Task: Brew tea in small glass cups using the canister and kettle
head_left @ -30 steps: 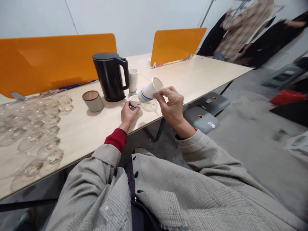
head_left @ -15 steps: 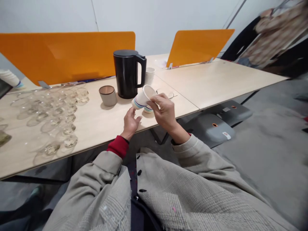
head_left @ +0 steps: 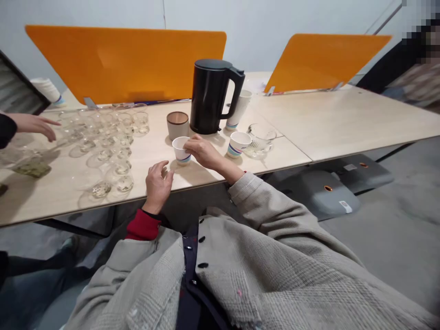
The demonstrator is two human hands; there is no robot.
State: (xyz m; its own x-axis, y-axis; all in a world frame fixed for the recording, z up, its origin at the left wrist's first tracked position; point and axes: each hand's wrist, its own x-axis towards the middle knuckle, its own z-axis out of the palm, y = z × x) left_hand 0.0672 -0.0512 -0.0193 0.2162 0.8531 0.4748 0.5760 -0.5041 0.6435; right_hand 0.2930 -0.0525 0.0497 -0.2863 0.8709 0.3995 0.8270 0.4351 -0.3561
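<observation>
My right hand (head_left: 203, 151) pinches the rim of a white paper cup (head_left: 182, 156) with blue stripes, which stands upright at the table's front. To the left of that cup, my left hand (head_left: 158, 183) is apart from it, fingers loosely curved and parted, holding nothing. A second paper cup (head_left: 238, 144) stands to the right, beyond my right wrist. Next to it sits a clear glass pitcher (head_left: 259, 141). Behind the pinched cup are a grey-brown ceramic cup (head_left: 178, 125) and a tall black electric kettle (head_left: 210, 98).
Many clear glasses (head_left: 106, 142) crowd the table's left side. Another person's hand (head_left: 34, 124) reaches over them from the left. A stack of paper cups (head_left: 239, 110) stands behind the kettle handle. Orange dividers (head_left: 127, 64) line the back edge; grey stools (head_left: 312, 192) sit under the table.
The tilted cup has come down upright on the table, farther left. My left hand has drawn away from it. The view has turned left, and another person's hand has appeared.
</observation>
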